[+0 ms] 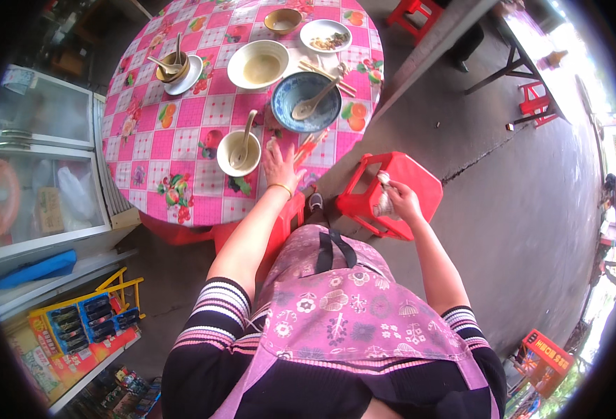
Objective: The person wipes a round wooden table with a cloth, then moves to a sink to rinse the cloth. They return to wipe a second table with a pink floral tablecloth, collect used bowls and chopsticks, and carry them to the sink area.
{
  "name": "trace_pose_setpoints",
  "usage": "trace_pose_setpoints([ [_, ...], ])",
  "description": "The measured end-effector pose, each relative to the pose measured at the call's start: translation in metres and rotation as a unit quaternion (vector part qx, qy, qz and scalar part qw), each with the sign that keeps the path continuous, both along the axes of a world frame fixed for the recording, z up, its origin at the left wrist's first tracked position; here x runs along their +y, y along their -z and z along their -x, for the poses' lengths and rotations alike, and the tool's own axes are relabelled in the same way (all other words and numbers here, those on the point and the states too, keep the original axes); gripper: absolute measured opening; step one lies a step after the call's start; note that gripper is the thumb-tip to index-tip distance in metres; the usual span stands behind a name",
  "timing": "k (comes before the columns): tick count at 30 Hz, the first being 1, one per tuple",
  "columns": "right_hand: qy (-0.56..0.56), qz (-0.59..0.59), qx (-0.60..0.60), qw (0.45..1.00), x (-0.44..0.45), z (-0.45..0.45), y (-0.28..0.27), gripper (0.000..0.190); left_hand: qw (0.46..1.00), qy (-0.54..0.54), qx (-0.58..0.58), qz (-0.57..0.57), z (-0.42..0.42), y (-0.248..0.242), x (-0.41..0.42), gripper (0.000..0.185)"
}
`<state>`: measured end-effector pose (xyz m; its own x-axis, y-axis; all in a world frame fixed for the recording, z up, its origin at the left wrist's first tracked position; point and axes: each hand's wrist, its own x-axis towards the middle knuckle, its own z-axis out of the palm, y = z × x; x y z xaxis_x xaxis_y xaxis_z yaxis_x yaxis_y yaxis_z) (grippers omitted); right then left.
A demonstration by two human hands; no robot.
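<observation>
My left hand (281,166) is low over the near right part of the tablecloth, fingers spread, between a cream bowl with a spoon (238,153) and a red-and-white wrapper (310,147). A small pale crumpled thing touches or lies by its fingertips; whether it is gripped I cannot tell. My right hand (402,201) pinches a pale crumpled cloth (384,201) above a red plastic stool (418,183). Beyond my left hand are a blue patterned bowl (281,107) with a spoon, a white bowl of pale liquid (258,65), and wooden chopsticks (329,78).
Farther back are a plate of food scraps (325,36), a brown bowl (283,21) and stacked brown bowls with spoons (172,68) on a saucer (190,76). A glass-fronted cabinet (40,141) stands left. A metal post (423,52) rises beyond the table's right edge. A person's dark-clothed leg shows upper right.
</observation>
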<state>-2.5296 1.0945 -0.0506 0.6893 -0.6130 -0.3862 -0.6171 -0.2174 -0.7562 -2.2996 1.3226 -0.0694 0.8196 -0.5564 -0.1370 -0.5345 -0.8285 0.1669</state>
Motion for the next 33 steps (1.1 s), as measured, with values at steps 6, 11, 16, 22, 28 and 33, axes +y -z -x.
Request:
trace_pose_setpoints([
  [6, -0.039, 0.021, -0.014, 0.999, -0.008, -0.091, -0.006, 0.033, 0.99, 0.048, -0.029, 0.13, -0.024, 0.006, 0.006, 0.039],
  [11, -0.001, 0.014, -0.032, 0.999, -0.015, -0.114, 0.002, 0.033, 0.992, 0.047, -0.012, 0.119, -0.037, 0.002, 0.0, 0.031],
  [16, -0.006, 0.026, -0.048, 0.998, -0.03, -0.139, -0.005, 0.031, 0.987, 0.048, -0.053, 0.14, -0.044, 0.012, -0.002, 0.027],
  [22, -0.116, 0.149, -0.091, 0.978, -0.037, -0.169, -0.019, 0.027, 0.992, 0.047, -0.063, 0.098, -0.053, 0.029, -0.007, 0.021],
  [28, -0.173, 0.196, -0.122, 0.958, -0.045, -0.218, -0.016, 0.03, 0.981, -0.119, 0.057, 0.145, -0.068, 0.016, -0.027, 0.03],
  [33, -0.339, 0.162, -0.044, 0.926, -0.069, -0.239, 0.004, 0.032, 0.974, -0.187, 0.067, 0.111, -0.075, 0.017, -0.039, 0.022],
])
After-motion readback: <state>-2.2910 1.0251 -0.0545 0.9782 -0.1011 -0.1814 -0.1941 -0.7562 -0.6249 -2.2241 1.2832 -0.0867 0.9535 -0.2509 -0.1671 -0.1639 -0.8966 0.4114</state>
